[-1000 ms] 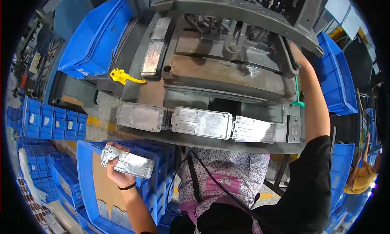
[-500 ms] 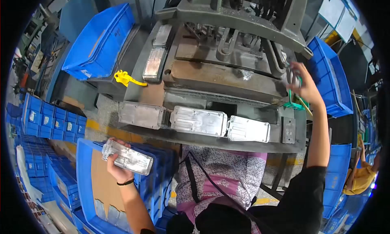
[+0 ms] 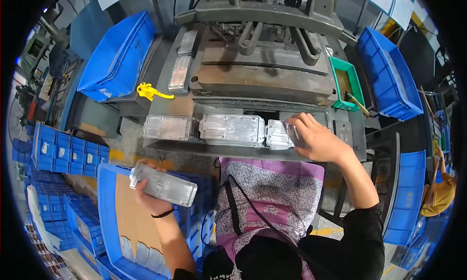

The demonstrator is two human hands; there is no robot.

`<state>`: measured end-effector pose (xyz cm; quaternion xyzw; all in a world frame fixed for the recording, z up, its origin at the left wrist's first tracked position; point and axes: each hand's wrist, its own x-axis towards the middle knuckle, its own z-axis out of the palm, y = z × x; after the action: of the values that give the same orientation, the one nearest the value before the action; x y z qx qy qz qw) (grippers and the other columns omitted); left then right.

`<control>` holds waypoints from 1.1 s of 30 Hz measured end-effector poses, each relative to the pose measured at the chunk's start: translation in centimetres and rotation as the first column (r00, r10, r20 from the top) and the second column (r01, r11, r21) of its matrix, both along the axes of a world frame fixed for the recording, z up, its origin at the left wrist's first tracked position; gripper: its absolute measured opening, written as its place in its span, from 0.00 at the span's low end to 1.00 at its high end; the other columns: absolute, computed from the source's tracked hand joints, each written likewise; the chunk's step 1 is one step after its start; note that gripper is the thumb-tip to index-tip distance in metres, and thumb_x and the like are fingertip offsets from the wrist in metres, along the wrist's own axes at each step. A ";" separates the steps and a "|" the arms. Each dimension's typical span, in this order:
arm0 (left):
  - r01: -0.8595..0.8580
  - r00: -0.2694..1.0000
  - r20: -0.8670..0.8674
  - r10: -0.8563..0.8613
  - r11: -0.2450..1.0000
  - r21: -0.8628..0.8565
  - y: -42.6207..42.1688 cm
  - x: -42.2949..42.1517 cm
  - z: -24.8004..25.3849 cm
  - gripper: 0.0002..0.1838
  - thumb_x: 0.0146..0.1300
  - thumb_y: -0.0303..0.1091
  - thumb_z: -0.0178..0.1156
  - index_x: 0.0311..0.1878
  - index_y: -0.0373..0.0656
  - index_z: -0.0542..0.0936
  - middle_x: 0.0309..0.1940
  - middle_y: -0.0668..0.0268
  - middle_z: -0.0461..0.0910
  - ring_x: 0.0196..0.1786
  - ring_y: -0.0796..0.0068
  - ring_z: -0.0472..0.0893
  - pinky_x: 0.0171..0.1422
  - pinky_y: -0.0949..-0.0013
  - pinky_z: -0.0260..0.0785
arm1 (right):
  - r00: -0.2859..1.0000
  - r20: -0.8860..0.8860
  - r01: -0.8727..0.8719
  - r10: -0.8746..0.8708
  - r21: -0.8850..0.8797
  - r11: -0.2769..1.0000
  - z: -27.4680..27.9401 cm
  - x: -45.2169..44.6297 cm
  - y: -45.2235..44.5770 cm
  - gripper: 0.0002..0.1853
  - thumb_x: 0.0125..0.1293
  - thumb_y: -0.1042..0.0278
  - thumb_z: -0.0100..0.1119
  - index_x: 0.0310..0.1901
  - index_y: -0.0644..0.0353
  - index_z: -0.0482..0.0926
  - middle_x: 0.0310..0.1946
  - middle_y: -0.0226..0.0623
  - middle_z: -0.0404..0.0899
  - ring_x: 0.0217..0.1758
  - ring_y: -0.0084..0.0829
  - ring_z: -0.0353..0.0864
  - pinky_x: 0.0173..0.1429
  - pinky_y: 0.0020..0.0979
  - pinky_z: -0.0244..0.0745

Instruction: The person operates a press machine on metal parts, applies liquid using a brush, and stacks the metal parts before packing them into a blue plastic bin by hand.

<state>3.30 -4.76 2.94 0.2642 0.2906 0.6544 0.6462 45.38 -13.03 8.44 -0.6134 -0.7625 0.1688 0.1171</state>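
A rectangular silver metal part point(image 3: 168, 185) is in my left hand point(image 3: 148, 190), held above a blue crate point(image 3: 104, 212) lined with cardboard, where several similar parts lie at the bottom. My right hand point(image 3: 318, 141) has its fingers curled over the right end of the rightmost stack of metal parts point(image 3: 279, 134) at the front of the press table. Beside it sit a middle stack point(image 3: 232, 129) and a left stack point(image 3: 168, 128). Two more parts point(image 3: 180, 73) lie at the back left of the press bed.
Behind the stacks is a press with a brown metal block point(image 3: 262, 80). A green tray point(image 3: 357, 83) holds a wooden-handled tool at its right. Blue bins point(image 3: 119, 56) flank the press. A yellow tool point(image 3: 146, 91) lies left. A person in yellow point(image 3: 440, 195) is far right.
My right hand has moved from beside the press down to the rightmost stack. My left hand still holds its metal part. The camera view has shifted, and the green tray now shows fully.
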 end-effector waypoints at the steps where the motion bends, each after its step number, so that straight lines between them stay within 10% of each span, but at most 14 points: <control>1: 0.017 0.999 0.038 -0.016 1.000 -0.022 -0.2 0.8 0.3 0.31 0.50 0.34 0.55 0.61 0.38 0.67 0.45 0.55 0.74 0.47 0.61 0.74 0.56 0.57 0.69 | 1.000 0.004 -0.003 0.002 0.004 1.000 -0.1 0.0 -0.1 0.37 0.49 0.73 0.68 0.62 0.62 0.63 0.54 0.45 0.67 0.61 0.49 0.69 0.62 0.41 0.69; 13: 0.373 0.865 0.387 -0.320 0.925 -0.069 -1.5 10.8 1.6 0.30 0.49 0.34 0.56 0.59 0.39 0.68 0.44 0.55 0.75 0.45 0.56 0.76 0.56 0.53 0.68 | 0.988 0.151 -0.017 0.028 -0.074 0.997 -3.0 -0.2 1.4 0.43 0.46 0.66 0.73 0.63 0.67 0.61 0.57 0.50 0.70 0.61 0.51 0.71 0.62 0.43 0.70; 27: 0.331 0.874 0.394 -0.284 0.942 -0.055 -0.8 13.4 3.6 0.23 0.61 0.39 0.53 0.58 0.37 0.70 0.44 0.58 0.76 0.46 0.60 0.77 0.57 0.56 0.70 | 0.985 0.168 -0.029 0.034 -0.032 0.999 -2.6 0.0 1.0 0.40 0.48 0.57 0.72 0.61 0.62 0.64 0.51 0.46 0.77 0.54 0.50 0.77 0.57 0.44 0.74; 33: 0.327 0.892 0.341 -0.298 0.944 -0.030 -0.8 14.1 3.6 0.24 0.62 0.40 0.52 0.59 0.37 0.69 0.46 0.59 0.77 0.50 0.60 0.77 0.63 0.55 0.68 | 0.998 0.033 0.032 -0.045 0.312 0.950 1.1 -3.2 0.3 0.35 0.56 0.55 0.70 0.61 0.62 0.67 0.46 0.45 0.79 0.48 0.48 0.80 0.53 0.42 0.75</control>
<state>17.45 -5.59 6.58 0.1654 0.1595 0.5636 0.7935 42.15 -12.77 9.51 -0.6054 -0.7696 0.0321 0.2004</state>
